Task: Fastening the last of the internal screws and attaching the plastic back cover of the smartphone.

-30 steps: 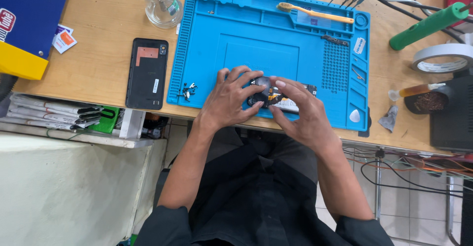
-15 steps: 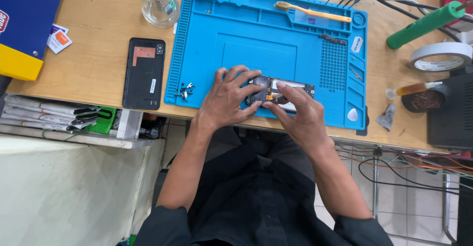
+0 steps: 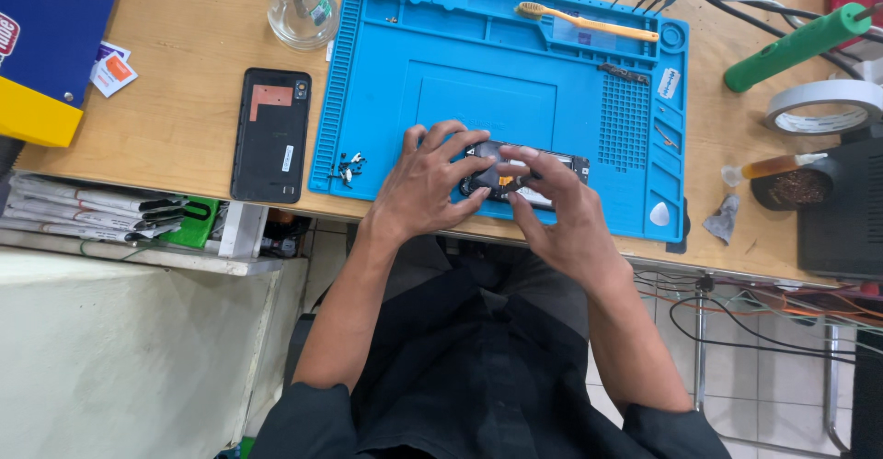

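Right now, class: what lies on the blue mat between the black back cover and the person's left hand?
In the head view, a small cluster of screws lies near the blue mat's left edge, between the black back cover and the left hand.

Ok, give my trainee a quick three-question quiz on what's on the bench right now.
1. True or false: both hands rest on the opened phone on the blue mat.
2. Which thing lies along the mat's far edge? A) a toothbrush B) a roll of tape C) a glass bottle
3. What lies on the wooden table just left of the mat?

Key
1. True: the left hand and right hand both touch it.
2. A: the toothbrush with the orange handle.
3. A black phone back cover, inner side up.
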